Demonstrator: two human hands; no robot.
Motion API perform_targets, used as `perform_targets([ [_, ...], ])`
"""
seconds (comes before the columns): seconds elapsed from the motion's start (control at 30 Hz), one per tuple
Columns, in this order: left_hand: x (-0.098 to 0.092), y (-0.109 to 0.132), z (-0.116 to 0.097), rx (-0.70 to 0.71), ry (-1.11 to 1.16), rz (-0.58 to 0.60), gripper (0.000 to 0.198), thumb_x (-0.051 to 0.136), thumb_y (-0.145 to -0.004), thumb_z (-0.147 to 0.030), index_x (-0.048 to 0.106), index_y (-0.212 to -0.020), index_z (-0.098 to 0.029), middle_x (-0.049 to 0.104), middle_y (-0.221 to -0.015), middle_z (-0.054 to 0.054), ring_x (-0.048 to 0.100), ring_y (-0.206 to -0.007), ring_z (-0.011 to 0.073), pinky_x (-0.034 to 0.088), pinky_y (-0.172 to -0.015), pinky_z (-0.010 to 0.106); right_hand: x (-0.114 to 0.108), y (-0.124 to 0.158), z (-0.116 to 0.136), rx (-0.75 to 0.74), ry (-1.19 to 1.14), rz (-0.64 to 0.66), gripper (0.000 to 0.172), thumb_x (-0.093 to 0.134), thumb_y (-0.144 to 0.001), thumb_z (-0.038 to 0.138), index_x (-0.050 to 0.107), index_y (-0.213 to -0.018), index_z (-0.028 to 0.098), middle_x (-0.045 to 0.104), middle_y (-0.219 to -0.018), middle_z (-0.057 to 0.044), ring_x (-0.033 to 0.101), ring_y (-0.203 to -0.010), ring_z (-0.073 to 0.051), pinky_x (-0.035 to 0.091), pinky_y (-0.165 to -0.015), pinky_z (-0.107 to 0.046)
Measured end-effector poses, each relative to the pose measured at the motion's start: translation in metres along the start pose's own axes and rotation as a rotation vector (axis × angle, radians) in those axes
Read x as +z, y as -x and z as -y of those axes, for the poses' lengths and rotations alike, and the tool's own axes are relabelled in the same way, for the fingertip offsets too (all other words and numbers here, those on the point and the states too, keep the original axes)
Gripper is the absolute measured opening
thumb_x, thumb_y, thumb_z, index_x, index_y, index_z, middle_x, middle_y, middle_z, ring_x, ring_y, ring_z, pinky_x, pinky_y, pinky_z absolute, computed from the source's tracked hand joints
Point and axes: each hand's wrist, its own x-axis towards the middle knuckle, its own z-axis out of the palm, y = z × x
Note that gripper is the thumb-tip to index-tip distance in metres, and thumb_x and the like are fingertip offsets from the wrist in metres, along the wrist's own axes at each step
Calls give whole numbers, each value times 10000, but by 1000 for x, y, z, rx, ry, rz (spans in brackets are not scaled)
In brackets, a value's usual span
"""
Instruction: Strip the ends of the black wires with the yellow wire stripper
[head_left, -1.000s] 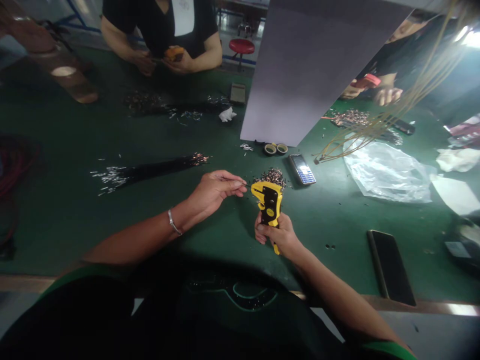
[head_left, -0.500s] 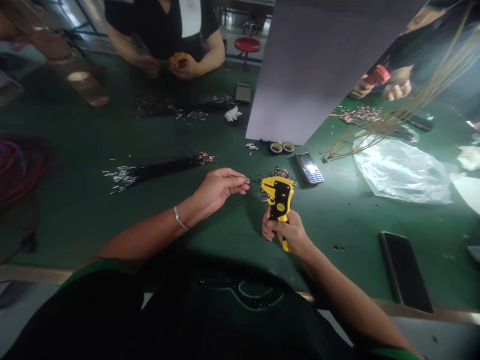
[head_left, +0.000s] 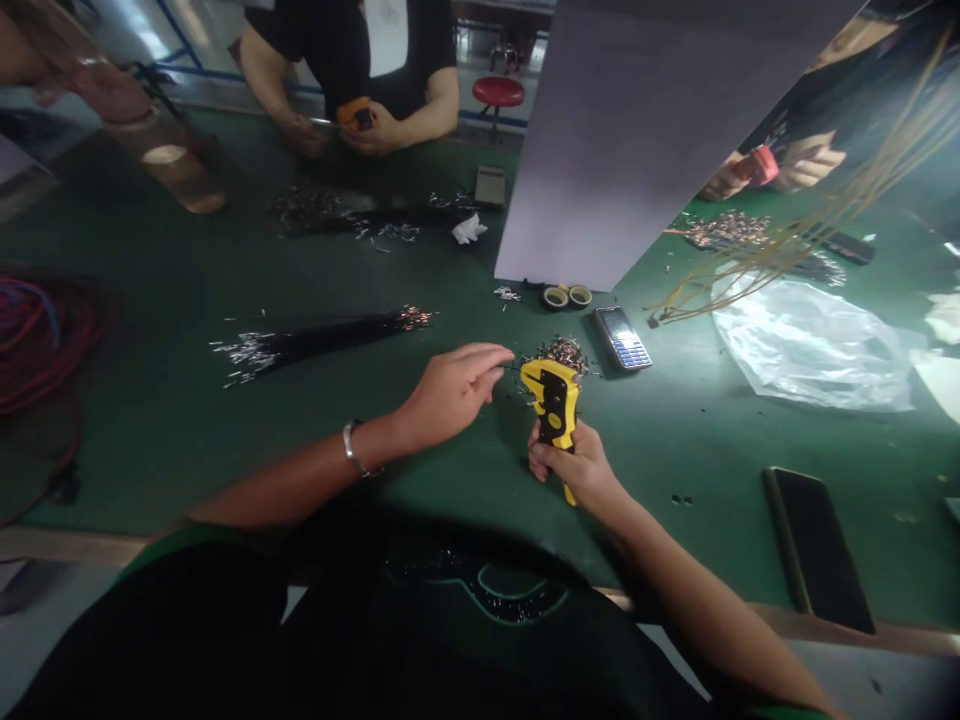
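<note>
We wear a thin silver bracelet [head_left: 352, 450] on the wrist behind our left hand [head_left: 454, 392]. Both forearms are bare up to short green sleeves [head_left: 157, 558]. Our front is covered by a black top [head_left: 420, 650] marked with a thin, curving green line [head_left: 517, 592].

A yellow-and-black plastic hand tool [head_left: 553, 405] at centre frame against the dark green table covering [head_left: 187, 440]; to its left, a black wire bundle with silvery tips [head_left: 322, 335]; at upper centre, a red round stool [head_left: 499, 92] beside a plain grey board [head_left: 637, 130].
</note>
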Motion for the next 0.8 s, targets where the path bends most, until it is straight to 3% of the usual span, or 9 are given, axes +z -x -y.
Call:
perform_targets([
  [0.13, 8, -1, 11, -3, -91, 123, 222, 524, -865, -182, 733, -937, -198, 675, -709, 13, 542, -537, 105, 440, -622, 262, 0, 3, -5, -24, 41, 51, 160, 669, -731, 223, 536, -805, 170, 530, -573, 38, 475, -453, -112, 411, -442, -255],
  [0.33, 6, -3, 19, 22, -227, 120, 193, 545, -840, -210, 728, -785, -188, 675, -689, 19, 559, -616, 122, 388, -602, 258, 2, 4, -3, -27, 127, 43, 140, 640, -744, 218, 532, -821, 174, 523, -565, 44, 463, -457, -113, 392, -445, -249],
  [0.53, 4, -3, 15, -39, -166, 118, 186, 557, -795, -199, 684, -661, -167, 516, -520, -27, 411, -508, 88, 289, -504, 244, 4, 4, 0, -12, 158, 38, 146, 638, -731, 212, 538, -830, 175, 524, -583, 40, 464, -457, -110, 385, -436, -245],
  [0.8, 5, -4, 17, -52, -153, 127, 178, 532, -760, -154, 665, -643, -170, 508, -523, -28, 403, -511, 87, 291, -503, 243, 4, 2, -2, 59, -26, 15, 197, 684, -675, 217, 524, -781, 178, 505, -507, 62, 439, -381, -95, 380, -365, -226],
])
